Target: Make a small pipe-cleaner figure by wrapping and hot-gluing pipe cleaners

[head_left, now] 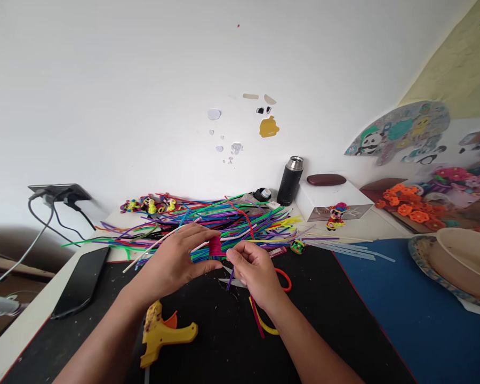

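Between the thumb and fingers of my left hand (pixel 190 253) is a small magenta wound piece (pixel 215 247), gripped at its top and bottom. My right hand (pixel 253 268) is closed in a pinch on a magenta strand at the right side of that piece. Below my hands lie scissors with an orange handle (pixel 285 279), their blades partly hidden by my right hand. A purple stem (pixel 230 279) hangs near the blades. Yellow and dark pink stems (pixel 257 319) rest beside my right wrist.
A yellow glue gun (pixel 160 333) lies beside my left forearm on the black mat (pixel 208 346). Behind my hands spreads a pile of colourful stems (pixel 240 218). A phone (pixel 82 280) is at left; a black bottle (pixel 290 181) and white box (pixel 316 198) stand behind.
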`<state>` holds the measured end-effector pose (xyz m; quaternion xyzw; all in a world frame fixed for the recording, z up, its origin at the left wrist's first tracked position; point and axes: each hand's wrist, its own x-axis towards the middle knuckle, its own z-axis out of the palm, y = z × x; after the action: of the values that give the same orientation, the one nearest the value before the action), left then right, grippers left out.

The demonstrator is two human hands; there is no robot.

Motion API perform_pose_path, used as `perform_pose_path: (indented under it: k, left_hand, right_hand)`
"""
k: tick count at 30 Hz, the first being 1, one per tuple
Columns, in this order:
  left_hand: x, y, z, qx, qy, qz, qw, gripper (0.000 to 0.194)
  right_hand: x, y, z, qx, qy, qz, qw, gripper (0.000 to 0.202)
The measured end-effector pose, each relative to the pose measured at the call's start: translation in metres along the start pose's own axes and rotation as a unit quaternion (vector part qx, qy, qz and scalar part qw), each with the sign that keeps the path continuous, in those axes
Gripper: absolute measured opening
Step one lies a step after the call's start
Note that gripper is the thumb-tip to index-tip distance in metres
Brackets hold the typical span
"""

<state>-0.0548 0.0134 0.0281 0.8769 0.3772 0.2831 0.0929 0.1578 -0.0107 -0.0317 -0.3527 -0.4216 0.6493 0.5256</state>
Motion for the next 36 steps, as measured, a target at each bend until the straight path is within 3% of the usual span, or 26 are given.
perform_pose_path:
  k: [10,20,36]
  left_hand:
    - [0.001,0.005,-0.005,-0.032,0.004,-0.021,0.999,0.048]
    - [0.003,0.016,-0.004,-0.083,0.044,-0.025,0.995,0.051]
    - [-0.001,0.026,0.016,-0.259,0.064,-0.132,0.955,0.061]
  right_hand:
    - [-0.001,0.001,0.0,-0.002,0.002,-0.002,1.0,0.048]
    - [-0.004,-0.006,0.004,0.04,-0.015,0.008,0.999,0.051]
    - [-0.009,0.0,0.006,0.164,-0.127,0.055,0.977,0.052]
